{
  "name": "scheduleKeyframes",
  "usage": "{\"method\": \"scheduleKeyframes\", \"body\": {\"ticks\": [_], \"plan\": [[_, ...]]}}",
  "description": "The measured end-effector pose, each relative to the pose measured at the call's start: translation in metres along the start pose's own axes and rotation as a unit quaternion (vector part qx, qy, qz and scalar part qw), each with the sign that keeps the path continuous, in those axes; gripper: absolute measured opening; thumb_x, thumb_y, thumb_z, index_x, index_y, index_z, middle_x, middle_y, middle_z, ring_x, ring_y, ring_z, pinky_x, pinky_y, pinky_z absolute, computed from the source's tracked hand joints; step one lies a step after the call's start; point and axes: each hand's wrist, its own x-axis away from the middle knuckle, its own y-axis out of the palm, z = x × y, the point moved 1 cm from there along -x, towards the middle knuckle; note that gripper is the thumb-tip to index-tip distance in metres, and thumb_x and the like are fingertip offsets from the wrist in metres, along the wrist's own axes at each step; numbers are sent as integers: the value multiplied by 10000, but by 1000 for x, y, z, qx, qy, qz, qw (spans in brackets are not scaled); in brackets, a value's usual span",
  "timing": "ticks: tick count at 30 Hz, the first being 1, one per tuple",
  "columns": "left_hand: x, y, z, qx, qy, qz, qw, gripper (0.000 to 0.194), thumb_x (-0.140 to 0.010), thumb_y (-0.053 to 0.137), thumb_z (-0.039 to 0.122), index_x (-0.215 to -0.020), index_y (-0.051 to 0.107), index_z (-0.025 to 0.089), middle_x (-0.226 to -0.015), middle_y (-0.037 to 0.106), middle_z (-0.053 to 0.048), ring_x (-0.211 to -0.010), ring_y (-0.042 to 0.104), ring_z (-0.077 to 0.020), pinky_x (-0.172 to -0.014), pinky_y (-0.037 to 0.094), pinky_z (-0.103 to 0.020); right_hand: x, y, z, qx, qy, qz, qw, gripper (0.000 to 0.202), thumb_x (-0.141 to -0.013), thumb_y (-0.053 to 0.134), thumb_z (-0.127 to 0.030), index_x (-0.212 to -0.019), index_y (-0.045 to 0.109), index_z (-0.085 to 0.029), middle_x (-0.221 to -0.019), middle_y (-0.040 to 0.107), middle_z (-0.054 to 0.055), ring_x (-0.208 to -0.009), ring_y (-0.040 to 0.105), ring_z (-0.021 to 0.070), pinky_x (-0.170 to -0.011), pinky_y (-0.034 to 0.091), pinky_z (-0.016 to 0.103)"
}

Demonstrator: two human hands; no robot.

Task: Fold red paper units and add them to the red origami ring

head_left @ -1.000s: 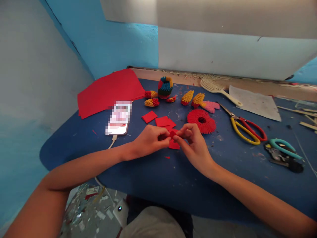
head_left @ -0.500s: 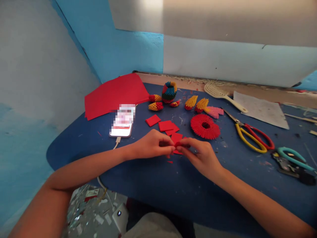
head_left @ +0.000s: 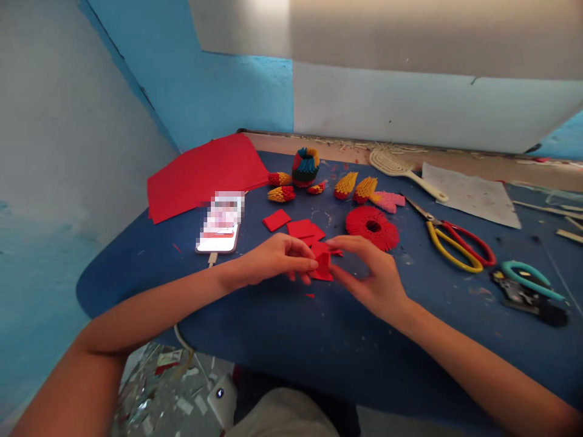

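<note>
My left hand (head_left: pixel 280 260) pinches a small folded piece of red paper (head_left: pixel 323 262) between thumb and index finger, just above the table. Close by on the right, my right hand (head_left: pixel 376 273) has its thumb and index finger spread apart beside the folded piece. Whether a fingertip still touches it is hard to see. Beneath and behind the hands lie small red paper rectangles (head_left: pixel 300 229), partly overlapping. A red ring of tightly packed folded paper (head_left: pixel 382 227) lies beyond my right hand.
A phone (head_left: pixel 218 233) on a cable and large red paper sheets (head_left: pixel 204 173) lie left. Behind are a multicoloured paper pot (head_left: pixel 305 176), yellow-red paper cones (head_left: pixel 346 185) and a hairbrush (head_left: pixel 396 164). Scissors (head_left: pixel 455 246) and teal-handled pliers (head_left: pixel 531 282) lie right on the blue table (head_left: pixel 255 331).
My right thumb and index finger have parted and drawn away from the red paper, which now shows more fully in my left hand. The whole view has shifted slightly.
</note>
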Motion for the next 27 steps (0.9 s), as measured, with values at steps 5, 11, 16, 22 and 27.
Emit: {"method": "scheduleKeyframes", "body": {"ticks": [5, 11, 16, 22, 27], "plan": [[0, 2, 0, -30, 15, 41, 999, 123, -758, 630, 224, -751, 599, 106, -616, 637, 11, -553, 610, -69, -477, 407, -148, 1, 7, -1, -234, 201, -55, 950, 230, -839, 541, -243, -1067, 523, -222, -760, 666, 1, -685, 656, 135, -592, 509, 246], [-1, 3, -4, -89, 46, 78, 992, 131, -766, 613, 239, -764, 595, 109, -598, 627, 10, -546, 587, -73, -505, 418, -162, 0, 10, -1, -304, 248, -40, 919, 305, -744, 656, -247, -1018, 527, -213, -804, 682, 12, -745, 669, 157, -656, 530, 275], [2, 7, -4, -176, 130, 67, 973, 131, -791, 579, 235, -777, 611, 108, -645, 636, 0, -575, 579, -71, -535, 419, -158, 0, 12, -1, -268, 263, -40, 926, 233, -752, 650, -253, -950, 529, -228, -752, 675, -4, -695, 672, 155, -635, 539, 277], [6, 7, 0, -339, 191, 0, 921, 224, -828, 532, 271, -722, 628, 98, -610, 624, -16, -549, 539, -81, -530, 373, -174, 3, 10, -6, -225, 254, -110, 934, 317, -731, 684, -272, -972, 483, -224, -710, 678, -14, -653, 669, 152, -635, 537, 274], [8, 6, 5, -392, 241, -10, 888, 210, -857, 481, 210, -700, 581, 112, -664, 568, 1, -602, 492, -79, -565, 347, -176, 1, 9, -6, -245, 220, -126, 936, 182, -776, 636, -307, -905, 562, -203, -754, 692, 12, -676, 674, 152, -640, 546, 270]]}}
